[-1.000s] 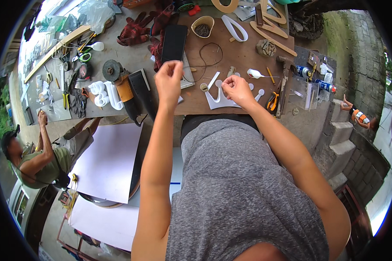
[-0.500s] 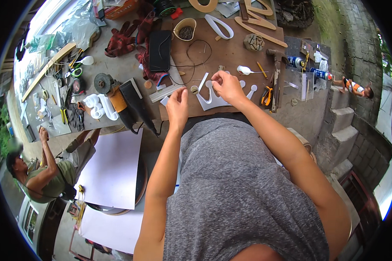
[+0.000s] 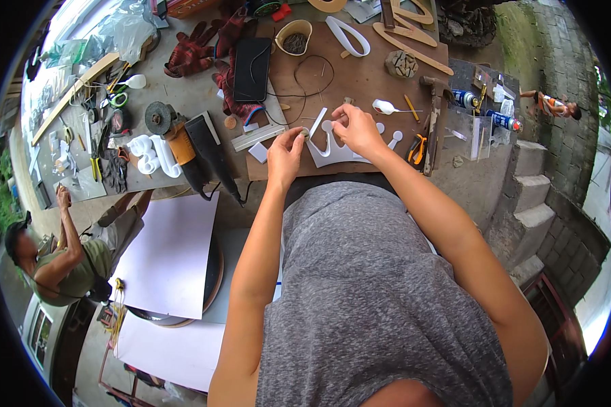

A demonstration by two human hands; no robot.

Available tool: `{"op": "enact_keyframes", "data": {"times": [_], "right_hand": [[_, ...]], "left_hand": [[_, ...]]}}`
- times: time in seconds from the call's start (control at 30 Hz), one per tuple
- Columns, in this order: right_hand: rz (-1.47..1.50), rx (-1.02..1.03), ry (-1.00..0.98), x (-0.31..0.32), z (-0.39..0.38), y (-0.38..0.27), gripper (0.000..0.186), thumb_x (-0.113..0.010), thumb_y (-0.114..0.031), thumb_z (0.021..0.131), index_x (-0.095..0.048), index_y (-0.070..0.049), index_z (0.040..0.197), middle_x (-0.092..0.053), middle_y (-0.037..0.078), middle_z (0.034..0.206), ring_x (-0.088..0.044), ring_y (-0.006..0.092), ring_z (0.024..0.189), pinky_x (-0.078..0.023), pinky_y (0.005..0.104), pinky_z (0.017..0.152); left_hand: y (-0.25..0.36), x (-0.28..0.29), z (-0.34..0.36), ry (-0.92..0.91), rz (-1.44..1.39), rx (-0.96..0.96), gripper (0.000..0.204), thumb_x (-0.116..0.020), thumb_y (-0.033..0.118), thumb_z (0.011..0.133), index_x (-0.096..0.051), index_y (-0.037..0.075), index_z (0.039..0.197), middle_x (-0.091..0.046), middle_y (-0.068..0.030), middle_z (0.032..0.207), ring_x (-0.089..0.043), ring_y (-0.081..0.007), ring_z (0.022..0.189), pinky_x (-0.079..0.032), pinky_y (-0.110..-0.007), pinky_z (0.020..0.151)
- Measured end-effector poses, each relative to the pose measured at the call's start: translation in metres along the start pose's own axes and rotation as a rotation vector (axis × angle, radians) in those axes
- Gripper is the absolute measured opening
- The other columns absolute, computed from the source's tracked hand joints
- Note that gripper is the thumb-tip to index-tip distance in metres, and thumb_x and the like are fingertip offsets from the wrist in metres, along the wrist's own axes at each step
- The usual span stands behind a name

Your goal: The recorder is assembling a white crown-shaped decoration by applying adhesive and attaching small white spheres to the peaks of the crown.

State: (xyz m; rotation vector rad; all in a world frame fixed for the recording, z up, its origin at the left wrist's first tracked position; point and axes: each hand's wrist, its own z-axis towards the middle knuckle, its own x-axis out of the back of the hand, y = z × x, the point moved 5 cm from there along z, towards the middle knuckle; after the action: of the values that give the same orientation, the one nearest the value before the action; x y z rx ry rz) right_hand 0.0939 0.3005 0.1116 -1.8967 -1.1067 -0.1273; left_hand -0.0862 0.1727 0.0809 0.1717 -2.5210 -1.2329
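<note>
A flat white crown-shaped cutout (image 3: 327,157) with round-tipped points lies at the near edge of the brown board. To its left, my left hand (image 3: 285,157) closes thumb and forefinger on a small round disc (image 3: 305,133). Over the cutout's middle hovers my right hand (image 3: 358,131), its thumb and fingertips drawn together; whatever they may hold is too small to make out. Between the hands stands or lies a narrow white strip (image 3: 318,121). Beyond the right hand rests a white needle-tipped bottle (image 3: 385,106).
Right of the cutout lie a pencil (image 3: 411,108), orange-handled pliers (image 3: 417,150) and a hammer (image 3: 433,102). An angle grinder (image 3: 178,142) sits at left. A phone (image 3: 252,71), red gloves (image 3: 191,54) and a cup of nails (image 3: 294,42) are farther back. Another person (image 3: 75,261) stands at left.
My left hand has moved right and slightly forward, its fingertips now at the small disc. The right hand stays over the cutout with its fingers slightly shifted. The view has shifted a little.
</note>
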Motion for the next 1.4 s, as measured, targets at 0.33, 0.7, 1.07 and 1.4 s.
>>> {"op": "enact_keyframes", "data": {"times": [0.33,0.7,1.07,1.4], "right_hand": [[0.044,0.017,0.028,0.007,-0.008,0.001,0.029,-0.070,-0.018,0.094,-0.067,0.002,0.114,-0.078,0.017,0.095,-0.077,0.0311,0.084,-0.059,0.0415,0.077],[0.084,-0.020,0.021,0.015,-0.033,0.016,0.026,-0.071,-0.019,0.093,-0.069,0.001,0.110,-0.077,0.018,0.097,-0.075,0.0340,0.091,-0.058,0.0440,0.082],[0.075,-0.005,0.043,0.016,-0.045,0.032,0.023,-0.071,-0.018,0.094,-0.070,-0.001,0.108,-0.077,0.017,0.098,-0.074,0.0351,0.095,-0.057,0.0446,0.085],[0.073,0.011,0.036,0.022,-0.054,0.026,0.023,-0.070,-0.018,0.093,-0.070,0.000,0.108,-0.076,0.017,0.096,-0.074,0.0324,0.088,-0.057,0.0423,0.080]], "left_hand": [[0.015,0.010,-0.007,-0.032,0.172,-0.211,0.039,-0.066,0.001,0.093,-0.069,0.007,0.132,-0.067,-0.0136,0.120,-0.071,-0.0247,0.102,-0.056,-0.036,0.090],[0.033,0.001,0.001,-0.111,0.413,-0.469,0.042,-0.070,-0.005,0.088,-0.068,0.010,0.127,-0.067,-0.0128,0.124,-0.069,-0.0311,0.103,-0.056,-0.039,0.090],[0.062,0.013,0.007,-0.047,0.394,-0.430,0.038,-0.066,-0.005,0.088,-0.066,0.006,0.124,-0.070,-0.0177,0.113,-0.071,-0.0340,0.097,-0.056,-0.042,0.087],[0.078,-0.011,0.064,-0.070,0.504,-0.581,0.036,-0.068,0.005,0.087,-0.068,0.009,0.122,-0.071,-0.0132,0.115,-0.069,-0.0367,0.105,-0.055,-0.046,0.090]]}}
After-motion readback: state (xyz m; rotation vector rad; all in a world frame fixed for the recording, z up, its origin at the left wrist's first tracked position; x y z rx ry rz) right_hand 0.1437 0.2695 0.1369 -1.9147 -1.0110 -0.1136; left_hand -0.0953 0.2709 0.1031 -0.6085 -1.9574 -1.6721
